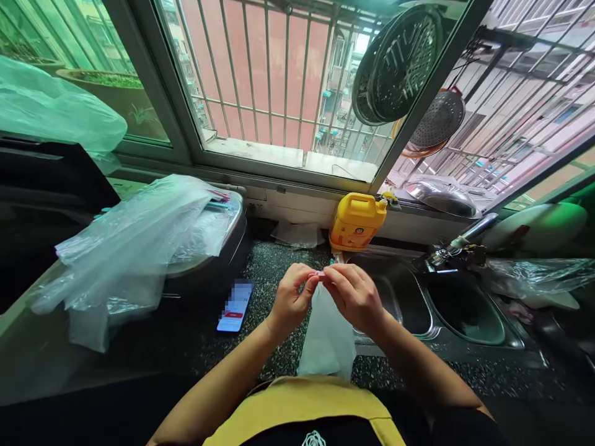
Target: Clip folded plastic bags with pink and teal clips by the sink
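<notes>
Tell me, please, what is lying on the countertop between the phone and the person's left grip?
In the head view, nothing lies there: only bare, speckled countertop shows between the phone and the left grip.

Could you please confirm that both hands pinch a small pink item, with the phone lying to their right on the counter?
Not quite: the head view shows the phone on the counter, left of the left hand; the rest stands.

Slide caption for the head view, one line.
Left hand and right hand pinch a small pink item, a whitish bag below, a sink alongside.
</notes>
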`<state>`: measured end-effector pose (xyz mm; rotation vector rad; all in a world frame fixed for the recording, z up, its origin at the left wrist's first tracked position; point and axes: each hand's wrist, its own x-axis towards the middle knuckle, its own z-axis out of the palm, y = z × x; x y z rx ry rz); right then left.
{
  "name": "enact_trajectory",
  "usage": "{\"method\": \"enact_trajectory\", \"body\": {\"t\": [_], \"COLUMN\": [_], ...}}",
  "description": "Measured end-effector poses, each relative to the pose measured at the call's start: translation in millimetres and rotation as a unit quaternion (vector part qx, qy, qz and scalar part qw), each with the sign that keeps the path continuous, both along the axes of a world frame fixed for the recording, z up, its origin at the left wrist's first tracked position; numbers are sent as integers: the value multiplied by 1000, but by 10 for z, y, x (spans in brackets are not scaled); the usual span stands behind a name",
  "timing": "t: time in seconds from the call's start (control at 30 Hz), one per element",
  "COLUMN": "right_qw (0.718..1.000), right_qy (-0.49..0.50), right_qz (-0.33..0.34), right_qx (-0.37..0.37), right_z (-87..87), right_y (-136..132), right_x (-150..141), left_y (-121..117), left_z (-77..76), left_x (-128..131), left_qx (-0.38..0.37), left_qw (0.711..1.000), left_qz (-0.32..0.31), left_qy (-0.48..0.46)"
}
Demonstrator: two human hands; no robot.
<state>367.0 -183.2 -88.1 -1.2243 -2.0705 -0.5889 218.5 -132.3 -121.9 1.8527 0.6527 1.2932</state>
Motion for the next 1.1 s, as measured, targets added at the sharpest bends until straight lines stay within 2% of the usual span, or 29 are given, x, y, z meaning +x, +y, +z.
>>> {"method": "enact_trajectory", "body": {"t": [0.07, 0.13, 0.27, 0.33, 0.4, 0.6, 0.7, 0.77, 0.93, 1.1], "right_qw": [1000, 1000, 994, 988, 984, 960, 948, 950, 959, 959], "right_qy": [-10, 4, 98, 147, 177, 205, 216, 205, 205, 213], "right_qz": [-21, -27, -14, -16, -19, -43, -62, -58, -45, -19], "right_qx": [-3, 4, 39, 37, 2, -185, -225, -230, -189, -185], "right_z": [17, 56, 146, 119, -5, -686, -870, -899, -899, -959], "right_y": [-44, -75, -114, -136, -168, -337, -412, -429, -437, -480], "right_x": [16, 26, -19, -54, -77, -123, -171, -200, -236, -246], "left_y": [-8, -12, -45, -62, -70, -149, -229, -259, -277, -354], "left_z": [61, 195, 507, 539, 425, -386, -639, -693, -682, -764], "left_x": [-16, -28, 6, 43, 74, 48, -27, -75, -135, -158], "left_qx": [13, 16, -31, -59, -76, -165, -212, -230, -262, -315], "left_qw": [1000, 999, 999, 996, 996, 982, 972, 969, 962, 947], "left_qz": [21, 28, -40, -59, -52, -35, -32, -28, -18, -5], "left_qy": [-5, -12, -16, -9, 8, 87, 93, 91, 78, 62]}}
